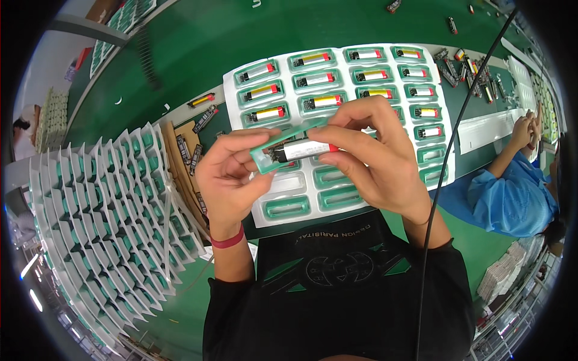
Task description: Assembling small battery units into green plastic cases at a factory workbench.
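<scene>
Above the white tray [257,218], my left hand [224,177] grips one end of a green plastic casing [259,157] between thumb and fingers. My right hand [385,159] pinches the red end of a silver cylindrical battery cell [301,150]. The cell lies at the casing's open side, its dark far end close to my left fingers; how deep it sits is unclear. Right fingertips also touch the casing's upper edge. Most green casings in the tray hold similar cells, while several in the front rows, such as this casing [287,207], have no cell.
Stacked white trays with green casings [108,222] stand at the left. Loose cells with circuit parts lie beside a cardboard piece [174,156] and in a pile [466,72] at the back right. A black cable [460,120] crosses the right side. A person in blue [512,195] sits there.
</scene>
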`<state>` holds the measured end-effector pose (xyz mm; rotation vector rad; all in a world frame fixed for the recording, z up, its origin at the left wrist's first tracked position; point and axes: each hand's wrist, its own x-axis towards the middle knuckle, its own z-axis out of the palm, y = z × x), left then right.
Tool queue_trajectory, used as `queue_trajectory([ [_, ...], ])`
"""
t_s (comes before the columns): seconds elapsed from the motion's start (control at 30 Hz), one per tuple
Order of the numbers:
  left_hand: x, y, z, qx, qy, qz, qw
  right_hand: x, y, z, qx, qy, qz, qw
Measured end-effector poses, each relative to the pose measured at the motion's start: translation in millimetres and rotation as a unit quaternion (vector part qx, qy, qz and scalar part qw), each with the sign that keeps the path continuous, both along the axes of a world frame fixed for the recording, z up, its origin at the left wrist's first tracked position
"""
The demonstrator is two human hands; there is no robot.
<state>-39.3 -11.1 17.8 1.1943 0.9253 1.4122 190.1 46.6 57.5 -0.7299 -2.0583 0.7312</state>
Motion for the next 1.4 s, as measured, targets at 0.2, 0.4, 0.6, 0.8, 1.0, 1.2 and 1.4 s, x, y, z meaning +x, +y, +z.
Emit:
queue_trajectory([
  [0.2, 5.9, 3.5, 0.7, -0.007, -0.024, -0.017, 1.0, -1.7, 6.3, -0.6, 0.005, -0.015, -0.001, 1.0],
  [0.4, 9.9, 5.0, 0.9, -0.012, -0.023, -0.008, 1.0, -4.0, 7.1, -5.6, -0.012, -0.023, -0.008, 1.0],
  [0.6, 16.2, 6.7, -6.2, 0.015, -0.046, 0.022, 0.999, -18.4, -1.5, -14.8, -0.08, 0.06, -0.132, 0.986],
  [0.8, 21.0, 10.2, -11.3, 0.033, -0.042, 0.054, 0.997, -28.4, -5.4, -23.8, -0.211, 0.171, -0.147, 0.951],
  [1.0, 26.7, 13.9, -22.0, 0.025, -0.022, 0.092, 0.995, -26.6, -2.2, -21.7, -0.301, 0.221, -0.137, 0.918],
  [1.2, 31.3, 15.9, -20.1, 0.022, 0.023, 0.119, 0.992, -23.6, 6.2, -30.7, -0.307, 0.154, -0.173, 0.923],
  [1.4, 38.5, 22.2, -24.1, 0.027, 0.045, 0.152, 0.987, -29.1, 4.8, -34.7, -0.255, 0.143, -0.198, 0.935],
])
